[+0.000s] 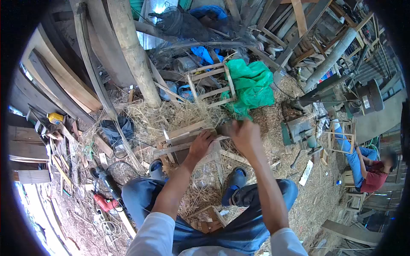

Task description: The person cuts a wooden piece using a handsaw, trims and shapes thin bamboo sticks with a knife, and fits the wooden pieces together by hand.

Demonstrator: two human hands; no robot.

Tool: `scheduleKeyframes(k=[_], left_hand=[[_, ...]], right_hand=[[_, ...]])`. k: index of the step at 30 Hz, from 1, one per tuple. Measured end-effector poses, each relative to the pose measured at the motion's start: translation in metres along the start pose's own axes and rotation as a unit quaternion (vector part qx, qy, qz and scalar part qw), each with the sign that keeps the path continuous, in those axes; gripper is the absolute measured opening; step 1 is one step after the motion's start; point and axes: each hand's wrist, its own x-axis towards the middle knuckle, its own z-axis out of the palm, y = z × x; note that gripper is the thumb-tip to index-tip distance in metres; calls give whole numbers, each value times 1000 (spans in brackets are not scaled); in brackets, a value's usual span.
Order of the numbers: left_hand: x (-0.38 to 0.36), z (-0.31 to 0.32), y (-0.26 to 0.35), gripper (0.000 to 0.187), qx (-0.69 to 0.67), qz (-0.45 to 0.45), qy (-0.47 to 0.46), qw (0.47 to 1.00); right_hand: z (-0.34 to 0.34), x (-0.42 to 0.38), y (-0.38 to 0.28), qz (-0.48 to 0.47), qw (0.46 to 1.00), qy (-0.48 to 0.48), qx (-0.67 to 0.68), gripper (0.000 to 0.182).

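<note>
My left hand point(201, 146) is closed on a wooden piece point(183, 138) in front of me, its fingers curled over the right end. Close to its right, my right hand point(247, 135) is closed round a dark hand tool point(225, 129), which points left toward the wood. Motion blurs the tool, and I cannot tell its kind. Below the wood, my two sandalled feet point(236, 181) rest on the shavings.
Beyond my hands stand a small wooden frame point(211, 83) and a green plastic sheet point(252, 81). A machine point(299, 128) is on the right, with a seated person point(371, 170) past it. A red power tool point(106, 202) lies at left. Shavings cover the floor.
</note>
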Motion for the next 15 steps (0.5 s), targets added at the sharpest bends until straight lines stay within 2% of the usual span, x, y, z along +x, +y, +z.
scheduleKeyframes(k=[2,3,5,6,7,9,10,11,14,15], left_hand=[[1,-1,5,28,-7,6,-3,1000],[8,-4,7,27,-14,11,2,1000],[10,-9,17,26,-46,0,-15,999],[14,-16,13,25,-69,-19,-26,997],[14,-11,-1,25,-63,-15,-18,998],[0,22,-28,25,148,26,-33,988],[6,-5,1,24,78,-11,-5,997],[8,-12,9,24,76,-8,-5,997],[12,-16,11,24,-20,-30,-33,999],[12,-13,14,24,-20,-28,-31,999]], right_hand=[[61,15,35,27,998,37,37,32],[60,19,27,20,998,41,38,32],[55,6,20,62,997,27,33,33],[64,1,33,23,995,72,69,33],[58,-5,35,15,994,78,72,33],[48,-32,46,25,992,50,117,28],[54,-50,55,4,988,72,138,30],[66,-68,66,-17,983,94,159,31],[109,-123,93,9,977,97,190,31],[113,-129,90,48,967,92,234,30]])
